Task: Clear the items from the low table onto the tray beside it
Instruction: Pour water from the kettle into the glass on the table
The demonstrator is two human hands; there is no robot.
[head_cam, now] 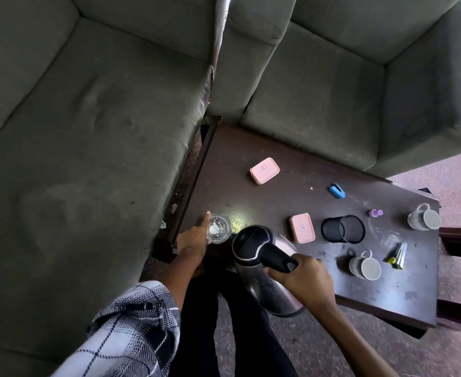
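Observation:
A steel kettle (264,284) with a black lid and handle is lifted and tilted over the near edge of the dark low table (278,164); my right hand (303,278) grips its handle. My left hand (194,238) wraps around a clear drinking glass (219,229) at the table's near left corner, index finger stretched out. On the table lie two pink lidded boxes (264,170) (302,228), a blue stapler (337,190), a black mesh pen holder (343,229) on its side, two grey mugs (365,265) (424,217), a small purple bottle (375,213) and a small packet (398,255). No tray is in view.
A grey-green sofa (74,159) runs along the left of the table and a matching armchair (332,91) stands behind it. A dark wooden frame (460,268) sits off the table's right end. My legs in black trousers are below the kettle.

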